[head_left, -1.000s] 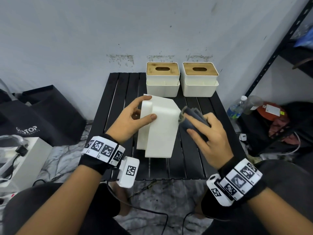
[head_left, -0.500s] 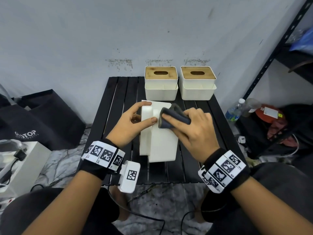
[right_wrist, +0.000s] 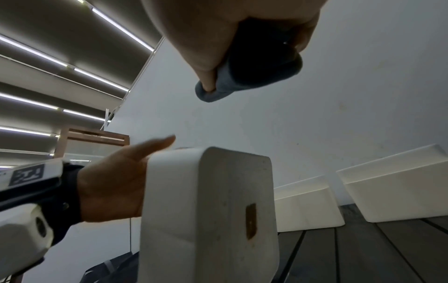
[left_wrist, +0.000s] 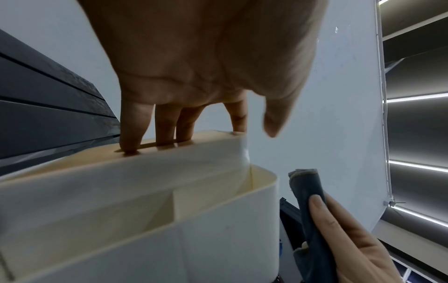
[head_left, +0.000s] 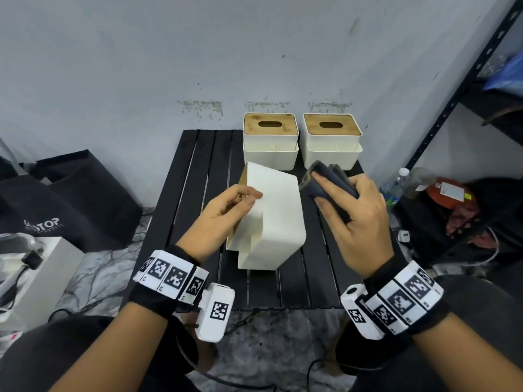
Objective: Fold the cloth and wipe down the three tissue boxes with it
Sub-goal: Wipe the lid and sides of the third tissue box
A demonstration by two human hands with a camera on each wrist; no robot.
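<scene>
A white tissue box (head_left: 274,219) lies on its side in the middle of the black slatted table (head_left: 198,193), its wooden lid facing left. My left hand (head_left: 246,195) grips its upper left edge: the fingers (left_wrist: 130,134) press on the lid and the thumb reaches over the white face. The right hand (head_left: 339,193) pinches the folded dark grey cloth (head_left: 310,190), held just off the box's far right corner and not touching it. In the right wrist view the cloth (right_wrist: 261,67) hangs above the box (right_wrist: 206,210). Two more tissue boxes (head_left: 270,148) (head_left: 332,149) stand upright by the wall.
A black bag (head_left: 70,199) and a white carton (head_left: 36,273) sit on the floor to the left. On the right are a black metal shelf rack (head_left: 452,108), a water bottle (head_left: 393,188) and clutter. Cables lie on the floor in front of the table.
The right hand swept the cloth from the box's right side across its upper face, then lifted it off toward the far right. The left hand turned the box slightly.
</scene>
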